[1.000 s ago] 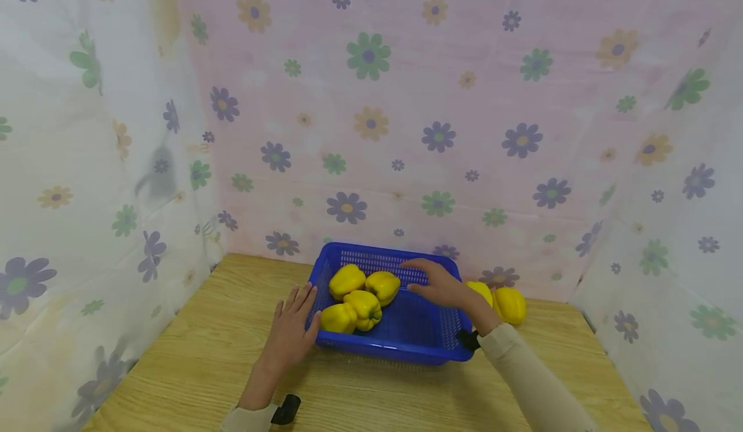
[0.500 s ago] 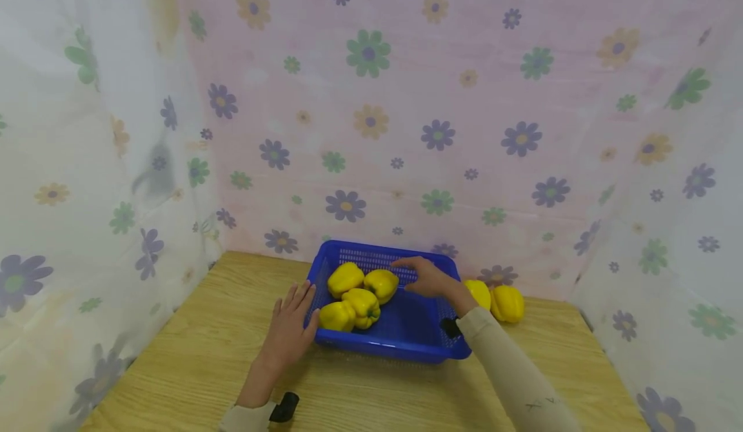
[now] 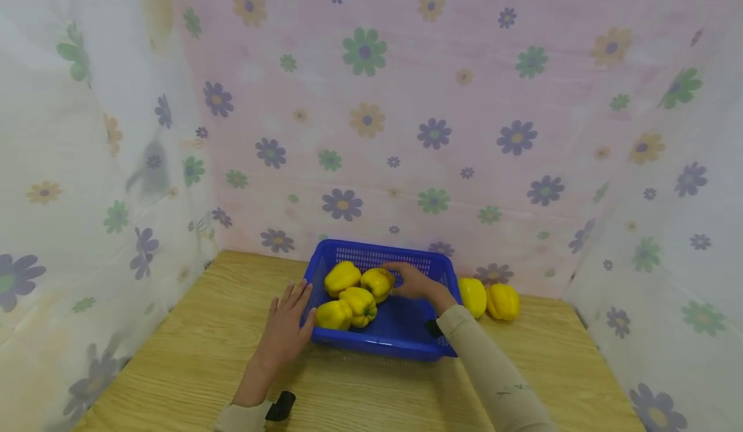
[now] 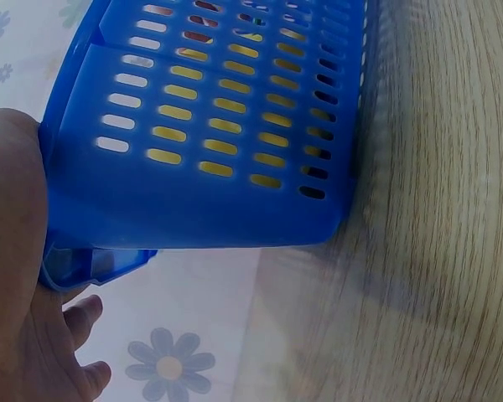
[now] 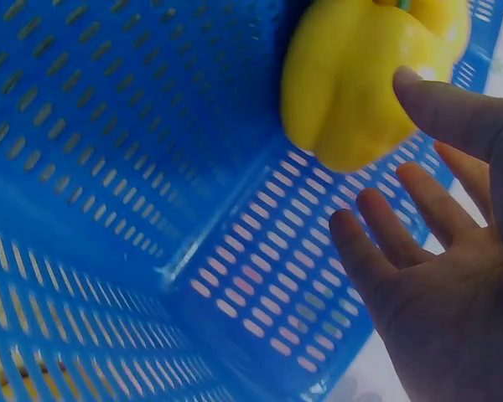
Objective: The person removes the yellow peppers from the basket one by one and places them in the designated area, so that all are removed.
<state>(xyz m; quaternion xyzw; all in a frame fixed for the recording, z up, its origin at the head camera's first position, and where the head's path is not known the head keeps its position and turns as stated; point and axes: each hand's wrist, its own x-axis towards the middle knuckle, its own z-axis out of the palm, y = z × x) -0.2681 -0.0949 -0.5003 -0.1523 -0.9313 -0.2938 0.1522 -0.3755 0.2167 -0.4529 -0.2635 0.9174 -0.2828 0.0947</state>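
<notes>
A blue plastic basket (image 3: pixel 383 345) with slotted walls holds several yellow bell peppers at its left side. My left hand (image 3: pixel 284 329) rests with extended fingers on the basket's left rim; the left wrist view shows that hand (image 4: pixel 12 251) against the rim of the slotted wall (image 4: pixel 151 205). Inside the basket, my right hand (image 3: pixel 416 284) is at the back-right bell pepper (image 3: pixel 376 285). From the right wrist, the thumb overlaps this bell pepper (image 5: pixel 352 92) while the spread fingers (image 5: pixel 394 230) are beside it; contact is unclear. Neither hand grips anything.
Two more yellow bell peppers, a nearer-basket one (image 3: pixel 473 298) and an outer one (image 3: pixel 503 302), lie on the wooden table (image 3: pixel 348 400) right of the basket. A flower-patterned curtain (image 3: pixel 371 180) hangs behind the table and along both sides.
My right hand has moved left, from the basket's middle-right to the back-right bell pepper. The left hand stays on the rim. The head view has shifted slightly.
</notes>
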